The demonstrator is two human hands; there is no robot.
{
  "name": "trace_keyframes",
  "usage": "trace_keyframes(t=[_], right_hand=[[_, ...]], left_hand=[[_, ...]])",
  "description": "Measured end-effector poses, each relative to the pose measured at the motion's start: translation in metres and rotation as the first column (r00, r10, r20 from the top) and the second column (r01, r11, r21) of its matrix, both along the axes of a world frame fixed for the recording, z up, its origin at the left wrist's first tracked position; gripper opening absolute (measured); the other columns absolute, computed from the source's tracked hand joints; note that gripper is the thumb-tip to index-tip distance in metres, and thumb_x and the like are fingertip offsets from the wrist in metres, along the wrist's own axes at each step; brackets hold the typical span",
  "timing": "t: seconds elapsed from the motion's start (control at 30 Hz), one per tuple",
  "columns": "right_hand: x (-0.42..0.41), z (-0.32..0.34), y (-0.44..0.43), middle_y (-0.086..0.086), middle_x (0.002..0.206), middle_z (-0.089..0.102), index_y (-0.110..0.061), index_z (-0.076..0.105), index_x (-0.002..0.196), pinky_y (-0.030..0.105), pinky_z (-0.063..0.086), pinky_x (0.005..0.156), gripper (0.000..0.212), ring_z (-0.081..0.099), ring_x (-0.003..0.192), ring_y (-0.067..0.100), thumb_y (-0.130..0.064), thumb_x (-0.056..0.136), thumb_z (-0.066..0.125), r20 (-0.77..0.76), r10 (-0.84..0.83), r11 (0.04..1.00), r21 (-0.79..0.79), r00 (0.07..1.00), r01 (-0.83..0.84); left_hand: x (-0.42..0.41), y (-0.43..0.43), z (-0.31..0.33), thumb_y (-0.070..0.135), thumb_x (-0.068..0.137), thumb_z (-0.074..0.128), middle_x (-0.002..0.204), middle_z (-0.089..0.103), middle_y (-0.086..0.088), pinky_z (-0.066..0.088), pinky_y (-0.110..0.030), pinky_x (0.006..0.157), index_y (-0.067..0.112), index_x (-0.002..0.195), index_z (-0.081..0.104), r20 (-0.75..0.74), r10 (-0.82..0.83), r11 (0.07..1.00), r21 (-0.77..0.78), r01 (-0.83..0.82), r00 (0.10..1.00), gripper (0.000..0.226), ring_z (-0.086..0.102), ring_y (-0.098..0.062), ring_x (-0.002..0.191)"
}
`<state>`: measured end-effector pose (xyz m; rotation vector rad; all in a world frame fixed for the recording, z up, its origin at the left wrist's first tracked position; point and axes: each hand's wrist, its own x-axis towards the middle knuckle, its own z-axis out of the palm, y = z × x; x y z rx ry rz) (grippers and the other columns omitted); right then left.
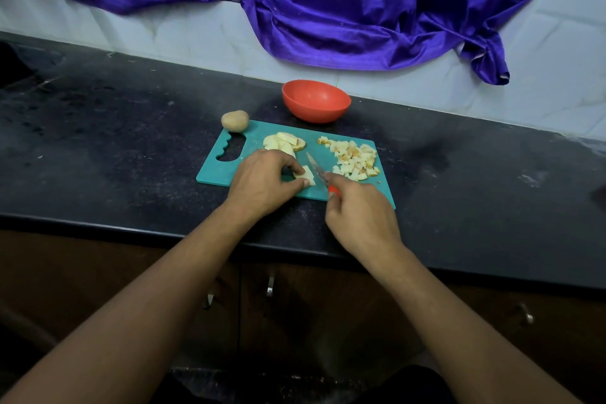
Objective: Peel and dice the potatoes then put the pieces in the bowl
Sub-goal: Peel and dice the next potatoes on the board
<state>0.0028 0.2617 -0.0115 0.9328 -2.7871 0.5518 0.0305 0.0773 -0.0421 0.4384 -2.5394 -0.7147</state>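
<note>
A teal cutting board (pixel 255 133) lies on the black counter. My left hand (pixel 262 180) pinches a pale potato slice (pixel 305 175) flat on the board. My right hand (pixel 360 220) grips a knife (pixel 316 167) with a red handle, its blade lying just right of the slice. More potato slices (pixel 283 142) are stacked behind my left hand. A heap of diced potato pieces (pixel 354 157) covers the board's right side. A whole unpeeled potato (pixel 234 120) sits at the board's far left corner. The red bowl (pixel 315 101) stands behind the board, with nothing visible inside.
The black counter (pixel 114 141) runs left and right of the board. A purple cloth (pixel 311 0) hangs on the tiled wall behind the bowl. Below the counter's front edge are brown cabinet doors with metal handles (pixel 269 286).
</note>
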Motion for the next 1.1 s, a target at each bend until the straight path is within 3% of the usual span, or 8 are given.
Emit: trace_keyframes(t=[0.3, 0.53, 0.8, 1.0, 1.1], right_hand=[[0.009, 0.011, -0.015, 0.001, 0.117, 0.069, -0.033, 0.052, 0.147, 0.039, 0.053, 0.082, 0.044, 0.062, 0.104, 0.021, -0.029, 0.104, 0.048, -0.019, 0.032, 0.998, 0.051, 0.999, -0.031], [0.016, 0.004, -0.019, 0.001, 0.094, 0.058, -0.031, 0.044, 0.153, 0.038, 0.048, 0.074, 0.050, 0.061, 0.093, 0.023, -0.027, 0.103, 0.048, -0.047, 0.047, 0.983, 0.178, 0.998, -0.038], [0.014, -0.003, -0.020, 0.006, 0.108, 0.065, -0.024, 0.026, 0.162, 0.039, 0.043, 0.069, 0.062, 0.064, 0.096, 0.027, -0.029, 0.104, 0.048, -0.120, 0.094, 0.926, 0.376, 0.988, -0.042], [-0.005, -0.003, -0.005, 0.000, 0.103, 0.067, -0.036, 0.046, 0.153, 0.041, 0.056, 0.076, 0.049, 0.063, 0.088, 0.019, -0.030, 0.104, 0.048, 0.013, -0.044, 0.993, 0.114, 0.999, 0.042], [-0.010, 0.001, -0.002, -0.006, 0.100, 0.067, -0.040, 0.051, 0.149, 0.034, 0.053, 0.066, 0.045, 0.060, 0.077, 0.012, -0.032, 0.104, 0.051, 0.103, -0.041, 0.999, 0.008, 0.994, 0.041]], left_hand=[[0.001, -0.002, 0.000, 0.046, 0.081, 0.082, 0.099, 0.076, 0.015, 0.057, -0.041, 0.090, 0.035, 0.092, 0.080, -0.008, -0.008, 0.999, 0.046, 0.008, 1.000, 0.016, 0.066, -0.008, 0.100], [0.002, -0.001, 0.000, 0.039, 0.083, 0.082, 0.097, 0.076, 0.018, 0.056, -0.036, 0.089, 0.033, 0.090, 0.081, -0.054, -0.031, 0.999, 0.026, 0.032, 0.998, 0.010, 0.067, -0.005, 0.094], [0.000, -0.002, -0.001, 0.037, 0.082, 0.083, 0.093, 0.076, 0.018, 0.056, -0.038, 0.089, 0.032, 0.086, 0.080, -0.052, -0.026, 1.000, 0.016, 0.026, 0.998, 0.007, 0.068, -0.005, 0.092], [0.002, 0.000, 0.000, 0.042, 0.081, 0.084, 0.096, 0.076, 0.019, 0.057, -0.038, 0.092, 0.032, 0.090, 0.081, -0.033, -0.019, 0.999, 0.035, 0.020, 0.999, 0.013, 0.067, -0.004, 0.096], [0.003, -0.002, 0.000, 0.041, 0.081, 0.083, 0.098, 0.076, 0.018, 0.056, -0.038, 0.093, 0.033, 0.091, 0.081, -0.046, -0.033, 0.998, 0.059, 0.036, 0.998, 0.012, 0.066, -0.004, 0.097]])
